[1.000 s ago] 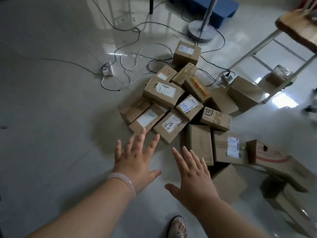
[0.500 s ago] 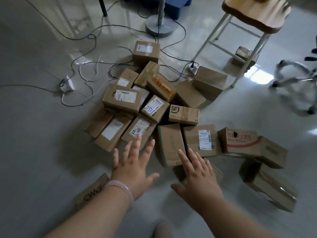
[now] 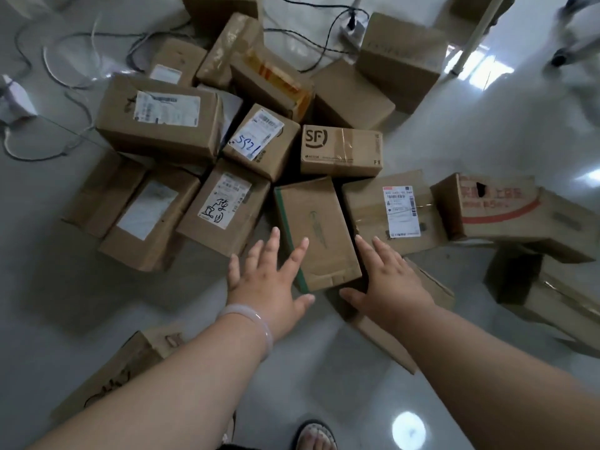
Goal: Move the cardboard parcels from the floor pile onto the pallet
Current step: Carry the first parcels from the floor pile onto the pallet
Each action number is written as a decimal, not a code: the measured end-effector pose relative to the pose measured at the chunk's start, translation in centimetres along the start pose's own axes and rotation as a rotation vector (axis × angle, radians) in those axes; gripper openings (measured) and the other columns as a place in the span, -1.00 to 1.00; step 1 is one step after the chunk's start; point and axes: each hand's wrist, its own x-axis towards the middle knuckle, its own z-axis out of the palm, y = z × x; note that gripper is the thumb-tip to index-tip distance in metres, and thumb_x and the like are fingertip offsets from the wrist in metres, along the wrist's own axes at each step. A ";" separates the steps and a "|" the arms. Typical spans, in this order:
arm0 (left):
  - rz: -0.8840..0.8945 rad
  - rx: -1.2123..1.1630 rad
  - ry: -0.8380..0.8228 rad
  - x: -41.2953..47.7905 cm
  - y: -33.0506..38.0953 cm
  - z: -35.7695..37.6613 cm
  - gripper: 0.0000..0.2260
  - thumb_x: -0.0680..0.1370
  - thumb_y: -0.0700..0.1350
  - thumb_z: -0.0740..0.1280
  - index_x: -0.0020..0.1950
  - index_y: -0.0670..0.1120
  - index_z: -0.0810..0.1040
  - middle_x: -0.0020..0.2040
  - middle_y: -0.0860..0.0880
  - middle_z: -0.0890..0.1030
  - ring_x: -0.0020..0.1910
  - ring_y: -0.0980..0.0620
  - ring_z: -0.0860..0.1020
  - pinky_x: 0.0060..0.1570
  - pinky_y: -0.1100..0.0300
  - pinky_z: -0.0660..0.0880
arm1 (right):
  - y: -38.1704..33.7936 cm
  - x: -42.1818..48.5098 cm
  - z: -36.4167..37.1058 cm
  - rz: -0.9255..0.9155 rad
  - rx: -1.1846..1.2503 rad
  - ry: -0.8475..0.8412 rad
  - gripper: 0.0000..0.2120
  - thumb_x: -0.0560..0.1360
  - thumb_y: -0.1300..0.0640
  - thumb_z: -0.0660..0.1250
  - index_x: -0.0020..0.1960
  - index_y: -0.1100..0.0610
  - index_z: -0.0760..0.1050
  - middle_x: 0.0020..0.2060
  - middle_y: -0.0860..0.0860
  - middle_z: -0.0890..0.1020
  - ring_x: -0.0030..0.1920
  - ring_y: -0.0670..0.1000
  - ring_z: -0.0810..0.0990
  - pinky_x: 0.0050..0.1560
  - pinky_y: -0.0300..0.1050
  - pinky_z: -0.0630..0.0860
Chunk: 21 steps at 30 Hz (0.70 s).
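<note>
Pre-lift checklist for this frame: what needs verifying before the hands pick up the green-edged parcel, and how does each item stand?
1. Left hand and right hand free: ok, both open.
2. Hands flank the green-edged parcel: ok.
3. Grip made: not ok, fingers straight.
4. Nothing stacked on it: ok.
5. Cables away from it: ok, behind the pile.
6. Pallet located: cannot tell, out of view.

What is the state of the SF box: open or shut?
Shut: the SF box shows no raised flap, and clear tape crosses its top face.
</note>
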 end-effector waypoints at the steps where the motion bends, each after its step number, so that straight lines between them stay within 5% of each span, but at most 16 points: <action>1: 0.011 0.006 -0.012 1.4 -0.1 1.5 -0.25 0.55 0.36 0.13 0.48 0.35 -0.37 0.57 0.02 -0.38 0.57 -0.07 -0.21 0.48 -0.21 -0.18 | 0.4 1.3 1.4 0.004 0.003 -0.018 -0.08 0.49 -0.28 0.32 0.60 -0.17 -0.23 0.61 -0.05 -0.10 0.59 0.00 -0.09 0.54 -0.05 -0.08; 13: 0.105 -0.043 -0.095 12.9 -1.7 13.0 -0.30 0.56 0.30 0.21 0.56 0.32 -0.15 0.53 0.00 -0.48 0.58 -0.05 -0.21 0.50 -0.06 -0.05 | 3.0 9.6 13.9 0.077 0.092 0.025 -0.15 0.49 -0.28 0.30 0.60 -0.18 -0.12 0.60 -0.02 -0.22 0.58 0.03 -0.15 0.53 -0.08 -0.06; 21: 0.146 -0.094 -0.041 9.8 -5.5 15.0 -0.20 0.50 0.33 0.27 0.48 0.43 -0.29 0.39 0.12 -0.65 0.55 -0.01 -0.18 0.46 -0.08 0.12 | 1.7 7.6 15.5 0.073 0.225 0.122 -0.21 0.47 -0.19 0.39 0.57 -0.28 0.03 0.58 -0.03 0.03 0.52 0.06 0.11 0.46 -0.06 0.15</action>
